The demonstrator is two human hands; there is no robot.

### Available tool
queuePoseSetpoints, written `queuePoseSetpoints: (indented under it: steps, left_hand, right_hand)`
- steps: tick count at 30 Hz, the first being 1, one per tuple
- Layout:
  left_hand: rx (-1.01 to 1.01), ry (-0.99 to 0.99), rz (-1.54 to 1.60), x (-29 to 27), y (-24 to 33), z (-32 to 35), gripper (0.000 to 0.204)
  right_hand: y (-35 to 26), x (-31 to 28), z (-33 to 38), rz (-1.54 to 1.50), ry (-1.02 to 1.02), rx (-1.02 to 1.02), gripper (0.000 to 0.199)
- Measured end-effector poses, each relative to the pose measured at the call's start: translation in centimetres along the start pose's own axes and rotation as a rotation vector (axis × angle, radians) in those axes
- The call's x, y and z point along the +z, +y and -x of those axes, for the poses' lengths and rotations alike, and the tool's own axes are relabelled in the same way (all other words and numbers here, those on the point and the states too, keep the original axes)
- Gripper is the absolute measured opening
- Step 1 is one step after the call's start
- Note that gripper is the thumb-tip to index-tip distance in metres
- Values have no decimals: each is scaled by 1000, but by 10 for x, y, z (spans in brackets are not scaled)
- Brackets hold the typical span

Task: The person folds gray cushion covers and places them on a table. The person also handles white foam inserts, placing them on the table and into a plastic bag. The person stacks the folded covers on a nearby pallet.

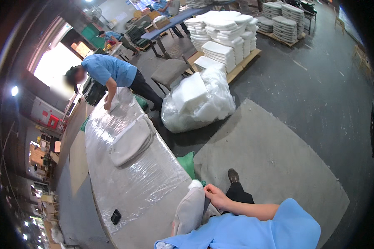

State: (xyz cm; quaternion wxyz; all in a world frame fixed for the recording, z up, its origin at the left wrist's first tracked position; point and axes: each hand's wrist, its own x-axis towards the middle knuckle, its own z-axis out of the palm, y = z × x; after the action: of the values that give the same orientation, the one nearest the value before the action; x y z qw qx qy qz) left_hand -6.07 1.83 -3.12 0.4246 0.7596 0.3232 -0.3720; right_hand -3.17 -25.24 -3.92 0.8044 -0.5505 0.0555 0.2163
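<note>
Grey cushion gripped at the table's near edge

The right hand (216, 197) is clamped on a grey seat cushion (190, 211) at the near edge of the plastic-covered table (133, 182). The left hand is out of sight. A second cushion (131, 141) lies farther along, near a co-worker (108, 70).

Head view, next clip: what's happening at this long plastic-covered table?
The wearer's right hand grips the edge of a grey padded cushion at the near end of the table, which is covered in clear plastic film. The left hand is not in view. A second grey cushion lies further along, and a small black device sits near the table edge. At the far end, a co-worker in a blue shirt bends over the film. A bag of white foam stands on the floor.
</note>
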Motion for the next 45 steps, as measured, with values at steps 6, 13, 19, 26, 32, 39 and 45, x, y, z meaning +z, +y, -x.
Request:
queuePoseSetpoints:
  steps: [6, 13, 19, 26, 32, 39, 45]
  left_hand:
    - [123, 17, -197, 0, 7, -9, 45]
    - [659, -171, -154, 33, 207, -35, 40]
    - [654, -502, -796, 87, 234, -61, 46]
    - [635, -517, -1210, 103, 236, -53, 63]
    - [485, -686, -1273, 113, 253, -48, 48]
    - [362, -744, -1394, 125, 250, -56, 35]
    - [353, -768, -1433, 132, 248, -62, 26]
  right_hand:
    - [-12, -6, -4, -84, 113, 320, 9]
    - [36, -23, -26, -66, 173, 137, 16]
    - [57, -29, -29, 86, 272, -57, 10]
    - [53, -37, -11, -104, 298, 111, 6]
    - [59, -45, -16, -216, 286, -72, 11]
    - [56, -35, -2, -193, 320, -62, 12]
    - [57, -31, 19, -659, 347, 128, 22]
